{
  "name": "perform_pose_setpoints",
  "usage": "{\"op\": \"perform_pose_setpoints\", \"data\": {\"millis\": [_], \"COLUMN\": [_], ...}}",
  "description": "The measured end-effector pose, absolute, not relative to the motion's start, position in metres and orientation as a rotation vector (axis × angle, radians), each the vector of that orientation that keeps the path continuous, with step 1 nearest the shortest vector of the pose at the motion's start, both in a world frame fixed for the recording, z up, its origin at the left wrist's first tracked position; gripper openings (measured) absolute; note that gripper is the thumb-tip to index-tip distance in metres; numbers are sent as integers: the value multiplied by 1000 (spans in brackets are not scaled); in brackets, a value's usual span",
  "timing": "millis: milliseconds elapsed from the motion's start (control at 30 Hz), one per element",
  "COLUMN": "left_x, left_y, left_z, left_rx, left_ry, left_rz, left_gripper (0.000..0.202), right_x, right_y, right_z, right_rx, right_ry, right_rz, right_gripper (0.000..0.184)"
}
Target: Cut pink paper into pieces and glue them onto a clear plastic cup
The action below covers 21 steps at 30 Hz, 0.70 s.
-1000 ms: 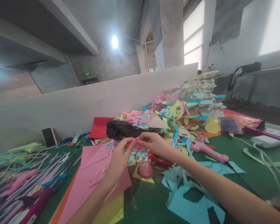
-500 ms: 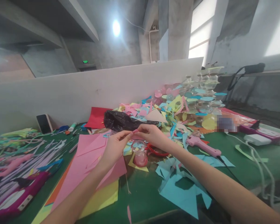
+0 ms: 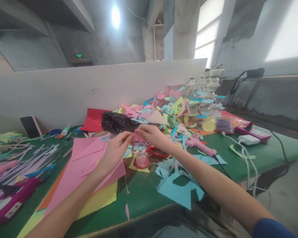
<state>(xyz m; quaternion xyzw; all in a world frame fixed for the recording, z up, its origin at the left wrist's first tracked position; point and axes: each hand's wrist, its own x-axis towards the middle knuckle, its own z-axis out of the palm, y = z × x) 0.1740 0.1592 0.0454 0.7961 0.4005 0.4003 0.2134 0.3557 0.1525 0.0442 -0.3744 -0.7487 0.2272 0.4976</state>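
A small piece of pink paper [image 3: 139, 137] is pinched at both sides, between the fingertips of my left hand [image 3: 117, 147] and my right hand [image 3: 154, 138]. Just below it stands a clear plastic piece with a rounded waist and a pink lower part [image 3: 141, 160], upright on a yellow paper scrap [image 3: 132, 165]. Red scissor-like handles [image 3: 159, 152] lie beside it, partly covered by my right hand. Under my left forearm are sheets of pink paper [image 3: 75, 165], with yellow and orange sheets beneath.
A pink glue gun [image 3: 201, 146] lies right of my hands, near cut blue paper [image 3: 177, 191]. Behind are a black plastic bag [image 3: 118, 121], heaped paper scraps and stacked clear pieces [image 3: 211, 84]. Pipe cleaners [image 3: 20, 162], a phone [image 3: 30, 127] and a purple power strip [image 3: 13, 200] occupy the left.
The pink paper has tipped and now shows more of its flat face, just above the clear piece. Both hands keep their pinch on it. The whole view has shifted slightly.
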Motion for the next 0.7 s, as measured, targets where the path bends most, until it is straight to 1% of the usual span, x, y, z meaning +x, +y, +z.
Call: {"op": "perform_pose_setpoints", "data": {"millis": [233, 467, 700], "left_x": [174, 169, 173], "left_y": [159, 166, 169], "left_z": [50, 45, 43], "left_rx": [2171, 2076, 1805], "left_ry": [1118, 1103, 959], "left_rz": [1136, 1223, 1288], "left_gripper": [31, 34, 35], "right_x": [353, 357, 356], "right_y": [157, 155, 156], "right_z": [42, 44, 45], "right_rx": [-951, -1030, -992], "right_ry": [-1813, -1870, -1808], "right_rz": [520, 535, 709], "right_gripper": [32, 41, 39]}}
